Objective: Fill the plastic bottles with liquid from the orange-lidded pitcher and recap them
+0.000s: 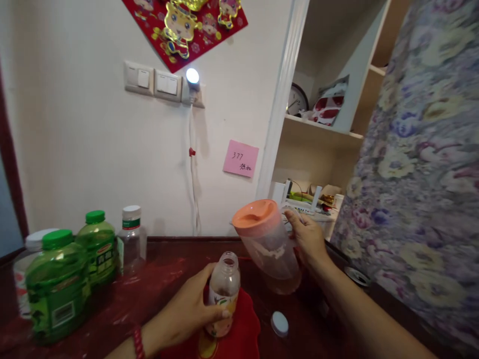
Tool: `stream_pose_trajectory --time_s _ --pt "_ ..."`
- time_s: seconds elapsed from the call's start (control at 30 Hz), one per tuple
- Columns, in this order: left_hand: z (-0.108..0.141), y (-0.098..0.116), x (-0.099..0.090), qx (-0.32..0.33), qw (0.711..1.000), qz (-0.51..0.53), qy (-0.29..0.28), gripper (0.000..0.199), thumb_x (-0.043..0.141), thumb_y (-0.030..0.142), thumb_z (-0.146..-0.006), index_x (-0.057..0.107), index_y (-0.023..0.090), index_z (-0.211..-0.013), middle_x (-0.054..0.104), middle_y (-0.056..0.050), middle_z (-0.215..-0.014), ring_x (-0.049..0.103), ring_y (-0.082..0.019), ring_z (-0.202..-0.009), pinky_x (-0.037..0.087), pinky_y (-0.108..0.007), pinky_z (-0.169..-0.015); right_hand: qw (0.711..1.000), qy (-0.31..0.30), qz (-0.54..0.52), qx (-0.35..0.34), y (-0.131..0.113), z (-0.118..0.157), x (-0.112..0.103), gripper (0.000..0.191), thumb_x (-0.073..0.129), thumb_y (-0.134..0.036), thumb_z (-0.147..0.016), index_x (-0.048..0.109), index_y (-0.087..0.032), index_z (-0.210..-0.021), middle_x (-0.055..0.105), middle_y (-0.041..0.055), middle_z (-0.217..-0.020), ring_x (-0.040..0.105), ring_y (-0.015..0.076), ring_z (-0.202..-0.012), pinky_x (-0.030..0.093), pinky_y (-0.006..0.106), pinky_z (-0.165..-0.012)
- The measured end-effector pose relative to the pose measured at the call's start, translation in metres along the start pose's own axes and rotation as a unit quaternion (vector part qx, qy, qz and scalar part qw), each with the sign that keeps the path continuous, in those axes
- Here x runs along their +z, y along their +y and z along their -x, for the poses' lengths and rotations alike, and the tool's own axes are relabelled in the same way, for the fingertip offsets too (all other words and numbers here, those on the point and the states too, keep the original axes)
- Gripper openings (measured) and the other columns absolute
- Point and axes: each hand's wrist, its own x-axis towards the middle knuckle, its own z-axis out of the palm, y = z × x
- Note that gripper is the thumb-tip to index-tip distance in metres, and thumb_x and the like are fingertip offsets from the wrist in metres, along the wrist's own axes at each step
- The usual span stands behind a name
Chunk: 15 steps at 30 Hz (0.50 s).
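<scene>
Grasping bottle (225, 293) at six o'clock in view with left hand (191, 308), jug (266, 249) at one-thirty from bottle with right hand (309, 239). Steady bottle upright; align jug above mouth (229, 257) before tilting further.

1. The left grip (194, 309) is covering part of the bottle's (225, 286) label; the bottle is hiding most of that grip's fingers.
2. The right grip (307, 237) is hiding most of the pitcher's (264, 252) handle.
3. The lower edge is cutting off the red tray (249, 319).
4. The front green jar (56, 294) is blocking part of the leftmost jar (21, 276).
5. The top edge is cropping the red wall decoration (205, 32); the floral curtain (419, 174) is running out at top and right.
6. The cabinet frame (284, 80) is concealing part of the clock (298, 102).
7. Small items (329, 197) on the lower shelf (325, 218) are blurring beyond telling.
</scene>
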Motion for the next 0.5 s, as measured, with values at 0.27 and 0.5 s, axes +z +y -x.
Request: stream_pose_trajectory --time_s 0.27,0.5 --pt "-0.002 0.003 0.001 -0.018 1.0 0.001 -0.01 0.051 0.076 0.034 -0.072 0.057 0.023 -0.118 0.071 -0.002 -0.109 0.062 -0.028 -0.104 0.048 -0.035 -0.091 0.987 0.056 -0.107 0.11 0.059 0.011 0.052 0.038 0.065 -0.04 -0.108 0.058 -0.013 -0.082 0.049 -0.0057 -0.066 0.048 0.0094 -0.048 0.043 0.017 -0.046" --pt "-0.004 -0.001 0.003 -0.008 1.0 0.026 -0.01 0.051 0.079 0.04 -0.072 0.057 0.025 -0.116 0.071 -0.003 -0.109 0.062 -0.028 -0.101 0.048 -0.038 -0.091 0.976 0.063 -0.137 0.159 0.097 0.028 0.076 0.041 0.062 -0.042 -0.11 0.058 -0.013 -0.082 0.048 -0.006 -0.065 0.05 0.0105 -0.05 0.047 0.019 -0.05"
